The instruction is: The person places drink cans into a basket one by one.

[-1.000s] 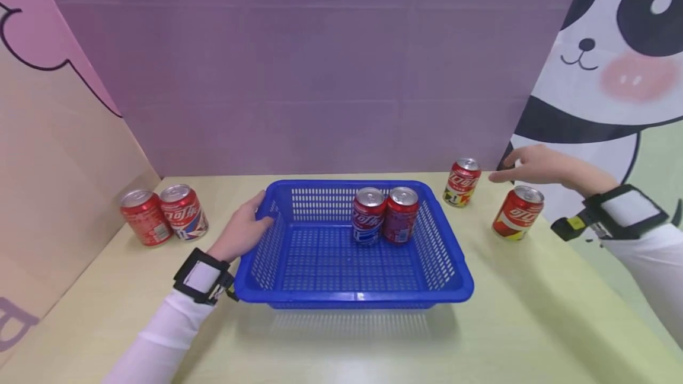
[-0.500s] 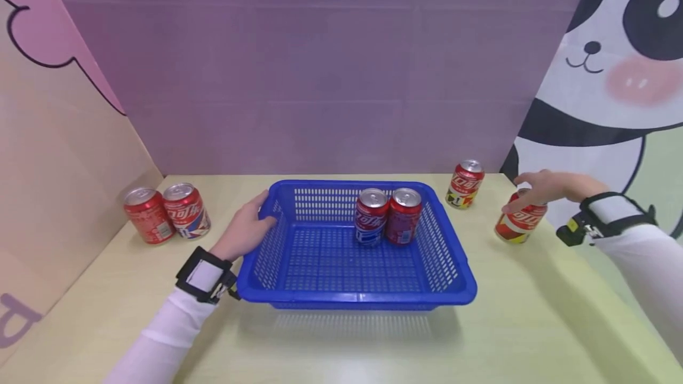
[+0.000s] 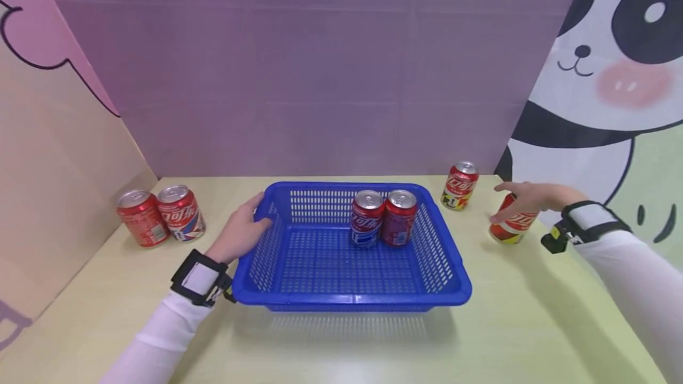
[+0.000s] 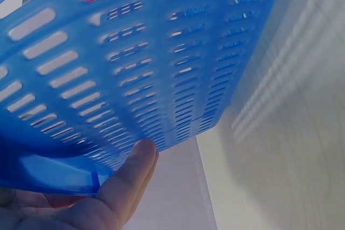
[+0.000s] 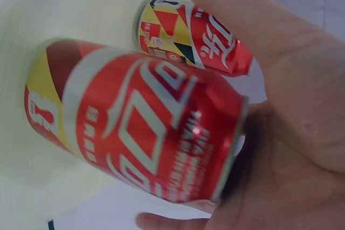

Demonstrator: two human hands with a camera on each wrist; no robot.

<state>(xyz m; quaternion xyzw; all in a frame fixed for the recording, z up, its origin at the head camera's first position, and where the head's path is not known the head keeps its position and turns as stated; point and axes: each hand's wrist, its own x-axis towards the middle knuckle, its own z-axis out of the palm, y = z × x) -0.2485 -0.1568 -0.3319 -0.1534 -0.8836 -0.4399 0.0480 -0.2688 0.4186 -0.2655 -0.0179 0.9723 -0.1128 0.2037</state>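
Note:
My left hand [image 3: 240,233] grips the left rim of a blue plastic basket [image 3: 352,299], thumb over the rim and a finger [image 4: 132,179] against the outer wall. Two red soda cans stand inside toward the right: one can [image 3: 367,221] beside another can [image 3: 399,221]. On the right, my right hand [image 3: 528,199] is around the top of a red and yellow soda can [image 5: 135,122] standing on the table. In the right wrist view the thumb is stretched out with a gap to that can. Some fingers are hidden behind it.
Another red and yellow can [image 3: 460,186] stands at the back, between basket and right hand. Two more cans, a left can [image 3: 141,219] and its neighbour [image 3: 181,215], stand close together on the table [image 3: 341,348] at left. A purple wall [image 3: 320,76] closes the back.
My right hand has come down and left from above the table onto the right-hand can. The left hand stays on the basket rim.

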